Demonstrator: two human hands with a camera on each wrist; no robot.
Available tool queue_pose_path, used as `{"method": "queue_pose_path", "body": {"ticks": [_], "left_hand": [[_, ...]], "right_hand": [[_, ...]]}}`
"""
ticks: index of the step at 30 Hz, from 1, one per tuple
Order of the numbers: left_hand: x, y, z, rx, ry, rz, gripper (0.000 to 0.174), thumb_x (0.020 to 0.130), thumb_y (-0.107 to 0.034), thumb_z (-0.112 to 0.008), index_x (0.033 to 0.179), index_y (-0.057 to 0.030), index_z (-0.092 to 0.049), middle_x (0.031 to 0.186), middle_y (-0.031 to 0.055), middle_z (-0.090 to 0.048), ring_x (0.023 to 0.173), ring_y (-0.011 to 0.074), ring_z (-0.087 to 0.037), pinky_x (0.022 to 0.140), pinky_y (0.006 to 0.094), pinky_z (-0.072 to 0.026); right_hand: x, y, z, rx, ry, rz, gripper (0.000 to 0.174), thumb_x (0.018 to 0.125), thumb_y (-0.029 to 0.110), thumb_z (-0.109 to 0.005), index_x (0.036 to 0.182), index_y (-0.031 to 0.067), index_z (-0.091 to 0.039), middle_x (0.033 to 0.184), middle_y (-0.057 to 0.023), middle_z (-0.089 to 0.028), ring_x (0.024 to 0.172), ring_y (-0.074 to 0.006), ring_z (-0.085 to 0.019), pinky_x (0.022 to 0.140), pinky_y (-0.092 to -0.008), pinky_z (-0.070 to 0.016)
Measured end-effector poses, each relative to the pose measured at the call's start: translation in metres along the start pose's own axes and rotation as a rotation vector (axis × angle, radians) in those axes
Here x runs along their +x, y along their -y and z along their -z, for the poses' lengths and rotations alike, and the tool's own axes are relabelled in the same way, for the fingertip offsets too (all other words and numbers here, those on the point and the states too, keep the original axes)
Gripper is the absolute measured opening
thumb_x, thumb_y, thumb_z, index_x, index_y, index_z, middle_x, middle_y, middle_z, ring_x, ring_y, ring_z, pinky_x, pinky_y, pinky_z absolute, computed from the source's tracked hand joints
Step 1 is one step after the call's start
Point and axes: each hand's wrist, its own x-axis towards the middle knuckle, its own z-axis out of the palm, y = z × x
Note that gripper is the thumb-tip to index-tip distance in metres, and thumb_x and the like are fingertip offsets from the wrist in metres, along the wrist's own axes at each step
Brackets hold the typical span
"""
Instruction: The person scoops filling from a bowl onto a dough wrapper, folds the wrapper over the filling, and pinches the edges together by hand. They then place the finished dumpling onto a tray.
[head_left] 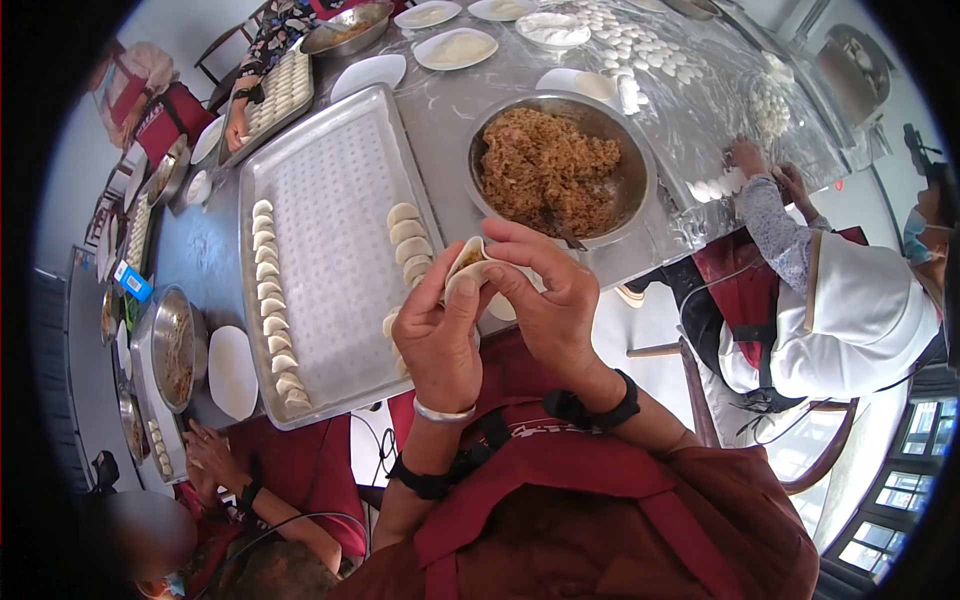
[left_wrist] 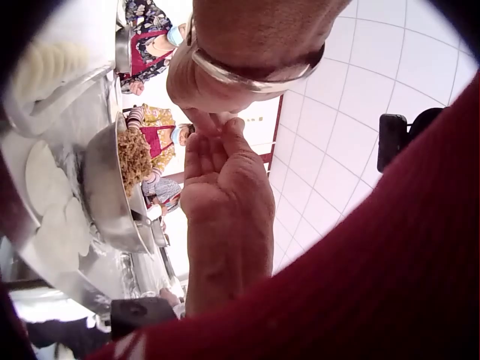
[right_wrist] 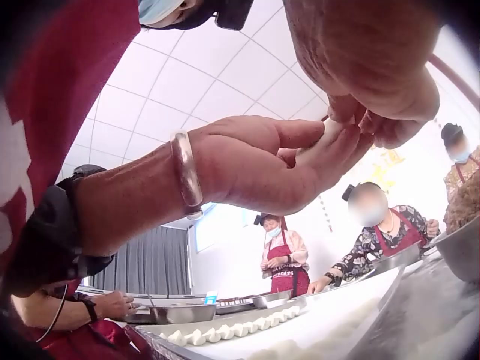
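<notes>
A half-folded dumpling (head_left: pixel 466 268), with brown filling showing in its open top, is held between both hands over the tray's near right corner. My left hand (head_left: pixel 438 345), with a silver bangle at its wrist, grips its left side, thumb on the dough. The right hand (head_left: pixel 556 300) pinches the other edge between thumb and fingers. In the right wrist view a pale bit of the dough (right_wrist: pixel 328 133) shows between the fingertips; the rest is hidden. Right by the hands, a row of finished dumplings (head_left: pixel 408 232) lies along the tray's right side, partly covered by them.
The metal tray (head_left: pixel 325 150) bears another dumpling row (head_left: pixel 270 300) at its left. Beyond my hands stands a steel bowl (head_left: pixel 640 190) of brown filling (head_left: pixel 545 160). White plates (head_left: pixel 455 50) and dough pieces (head_left: pixel 650 45) lie farther back. Other people work at left and right.
</notes>
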Motion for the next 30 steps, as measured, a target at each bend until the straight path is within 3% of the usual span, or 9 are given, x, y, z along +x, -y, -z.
{"method": "queue_pose_path", "body": {"ticks": [4, 7, 10, 13, 16, 25, 30], "left_hand": [[-0.003, 0.000, 0.000, 0.028, 0.031, -0.001, 0.038, 0.098, -0.007, -0.056, 0.132, 0.0090, -0.050, 0.127, 0.0172, -0.059, 0.114, 0.0238, -0.061, 0.098, 0.0372, -0.0536], [-0.002, 0.002, 0.000, -0.006, 0.023, -0.006, 0.035, 0.097, -0.005, -0.058, 0.128, 0.0099, -0.054, 0.121, 0.0168, -0.062, 0.109, 0.0218, -0.063, 0.097, 0.0367, -0.0548], [-0.003, 0.000, 0.004, 0.019, 0.016, 0.019, 0.034, 0.097, -0.005, -0.058, 0.128, 0.0093, -0.055, 0.121, 0.0167, -0.062, 0.108, 0.0218, -0.063, 0.097, 0.0361, -0.0549], [-0.004, 0.001, 0.007, 0.056, 0.024, 0.029, 0.035, 0.096, -0.005, -0.059, 0.128, 0.0087, -0.055, 0.121, 0.0158, -0.062, 0.107, 0.0207, -0.064, 0.095, 0.0346, -0.0554], [-0.005, 0.001, 0.007, 0.101, 0.027, 0.046, 0.037, 0.098, -0.005, -0.056, 0.131, 0.0100, -0.051, 0.126, 0.0186, -0.059, 0.112, 0.0242, -0.062, 0.096, 0.0352, -0.0539], [-0.007, -0.001, 0.009, 0.141, 0.044, -0.016, 0.037, 0.097, -0.005, -0.057, 0.131, 0.0095, -0.052, 0.126, 0.0164, -0.059, 0.110, 0.0212, -0.062, 0.095, 0.0336, -0.0545], [-0.005, -0.007, 0.016, 0.272, 0.084, 0.018, 0.035, 0.097, -0.004, -0.058, 0.129, 0.0089, -0.055, 0.121, 0.0143, -0.063, 0.105, 0.0178, -0.063, 0.092, 0.0318, -0.0557]], "right_hand": [[0.006, -0.004, 0.007, -0.044, 0.057, 0.142, 0.014, 0.081, 0.000, -0.073, 0.094, 0.0009, -0.070, 0.110, -0.0150, -0.070, 0.109, -0.0283, -0.065, 0.092, -0.0354, -0.0512], [0.008, -0.006, 0.015, -0.093, 0.133, 0.217, 0.018, 0.081, 0.002, -0.073, 0.099, 0.0012, -0.070, 0.113, -0.0157, -0.069, 0.111, -0.0299, -0.064, 0.093, -0.0364, -0.0510], [0.013, -0.001, 0.020, -0.138, 0.194, 0.119, 0.024, 0.081, 0.004, -0.073, 0.105, 0.0011, -0.070, 0.117, -0.0158, -0.068, 0.115, -0.0294, -0.063, 0.095, -0.0373, -0.0496], [0.011, 0.003, 0.019, 0.133, 0.227, -0.144, 0.029, 0.081, 0.006, -0.074, 0.109, 0.0008, -0.069, 0.120, -0.0152, -0.067, 0.118, -0.0283, -0.061, 0.098, -0.0375, -0.0475], [0.009, -0.001, 0.016, 0.059, 0.239, -0.040, 0.025, 0.081, 0.006, -0.074, 0.105, 0.0005, -0.070, 0.119, -0.0148, -0.068, 0.118, -0.0273, -0.061, 0.098, -0.0375, -0.0472], [0.009, -0.002, 0.012, 0.020, 0.264, 0.118, 0.015, 0.080, 0.002, -0.072, 0.095, 0.0007, -0.070, 0.112, -0.0148, -0.070, 0.117, -0.0310, -0.061, 0.097, -0.0382, -0.0482], [0.015, -0.005, 0.020, -0.068, 0.364, 0.163, 0.022, 0.079, 0.003, -0.073, 0.100, 0.0018, -0.071, 0.116, -0.0155, -0.068, 0.120, -0.0335, -0.059, 0.099, -0.0403, -0.0473]]}}
